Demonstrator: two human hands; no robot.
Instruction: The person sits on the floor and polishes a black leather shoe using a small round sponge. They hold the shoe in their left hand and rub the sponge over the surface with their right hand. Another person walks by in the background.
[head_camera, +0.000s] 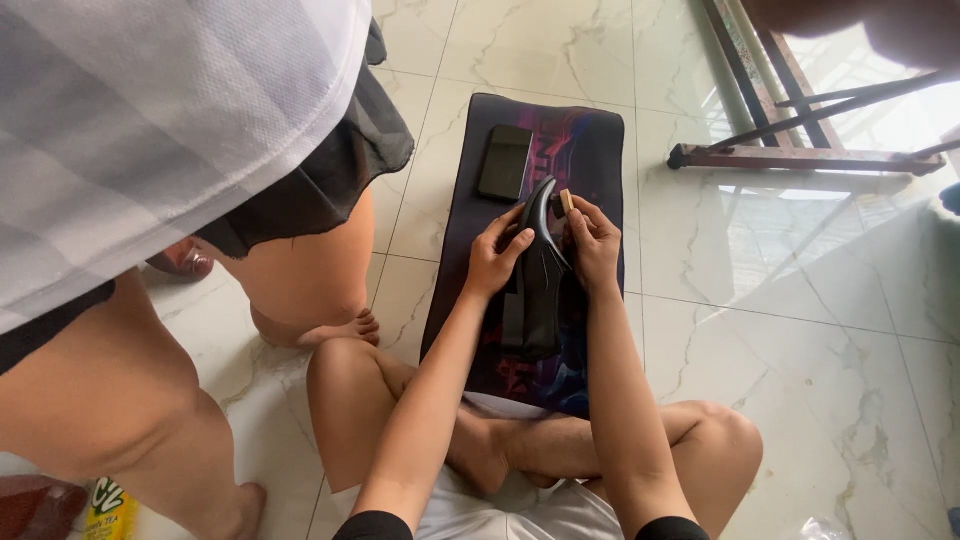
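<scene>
We sit cross-legged on the marble floor (800, 350) with a black shoe (540, 275) held up over a dark printed mat (590, 150). Our left hand (497, 252) is wrapped around the shoe's side, fingers closed on it, steadying it with the sole edge turned upward. Our right hand (592, 240) pinches a small tan block (566, 202), perhaps a sponge or an eraser, right at the shoe's upper end, touching or almost touching it; we cannot tell which. We judge the step in hand to be rubbing or cleaning along the shoe's edge, begun at the top. The next move would call for a firm left grip and short, even strokes with the block. A dark phone (504, 162) lies on the mat beyond, and another person's bare legs (300, 280) stand close at our left.
</scene>
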